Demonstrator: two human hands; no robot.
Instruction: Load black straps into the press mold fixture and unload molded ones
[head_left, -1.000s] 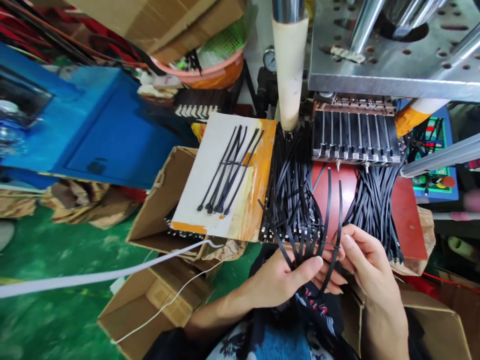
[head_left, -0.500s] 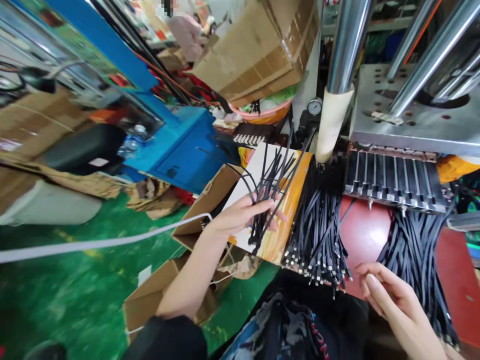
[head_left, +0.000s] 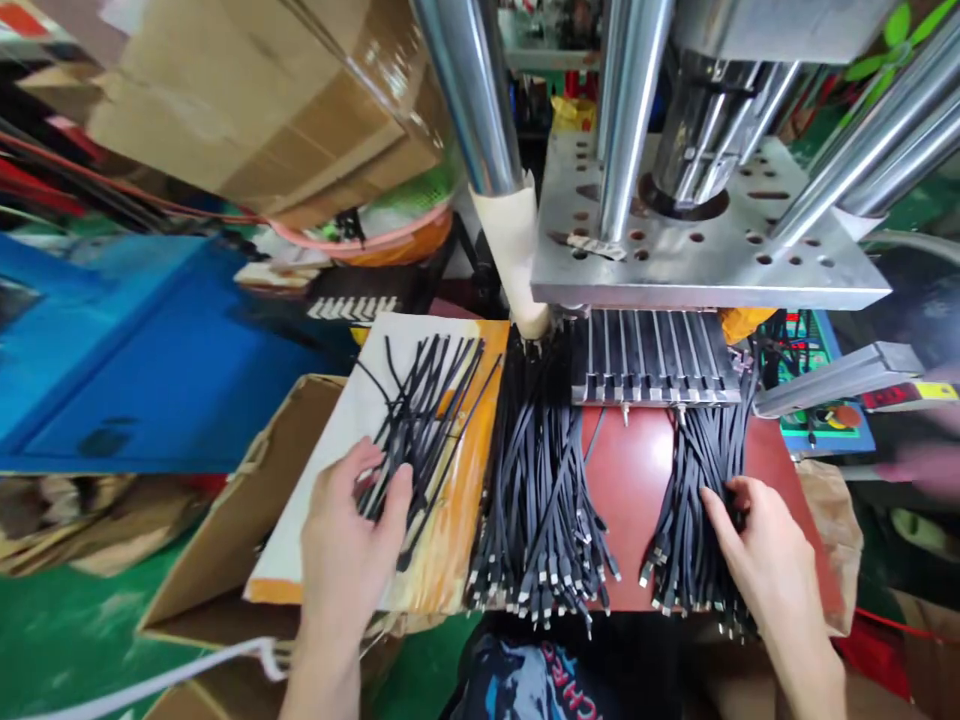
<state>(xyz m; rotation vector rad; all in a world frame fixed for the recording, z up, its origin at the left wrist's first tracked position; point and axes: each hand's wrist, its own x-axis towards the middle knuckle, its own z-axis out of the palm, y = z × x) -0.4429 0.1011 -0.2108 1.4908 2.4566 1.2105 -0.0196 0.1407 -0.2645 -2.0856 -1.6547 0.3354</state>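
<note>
My left hand [head_left: 360, 520] curls round the lower part of a loose bunch of black cables [head_left: 427, 410], which lies on a white and orange board [head_left: 315, 480]. My right hand [head_left: 757, 530] rests on the right-hand bundle of black cables [head_left: 697, 490], its thumb and fingers apart over them. A larger bundle of black cables with metal plugs [head_left: 540, 490] hangs over the front edge of the red table [head_left: 626, 480] between my hands. Behind it a slotted metal fixture [head_left: 652, 355] sits under a steel plate [head_left: 697, 260].
Steel columns [head_left: 480, 100] rise at the back, one with a white sleeve. A large cardboard box [head_left: 262, 110] and a pink basket [head_left: 375, 245] stand back left. An open carton [head_left: 240, 530] is beside the board. A blurred hand shows at the far right.
The view has swung to the right. My right hand has come onto the right-hand cable bundle. My left hand has closed round the cables on the board.
</note>
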